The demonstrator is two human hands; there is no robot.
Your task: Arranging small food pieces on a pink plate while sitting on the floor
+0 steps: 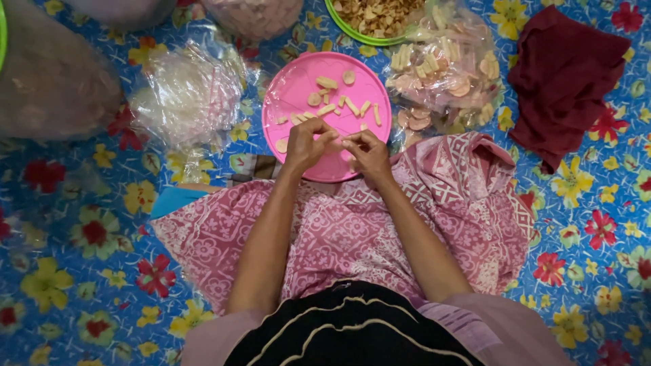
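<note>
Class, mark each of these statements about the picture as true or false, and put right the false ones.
1. Both hands, left hand and right hand, meet over the pink plate. True.
2. The pink plate is bare. False: small pale pieces lie on it.
3. A dark red cloth lies to the right. True.
4. The floor covering is plain white. False: it is blue with flowers.
5. A green bowl sits beyond the plate. True.

Both bare forearms reach forward side by side and converge. The left hand (pixel 306 144) and right hand (pixel 367 152) meet at the near rim of the round pink plastic plate (pixel 293 85), fingers curled, fingertips pinched together.
</note>
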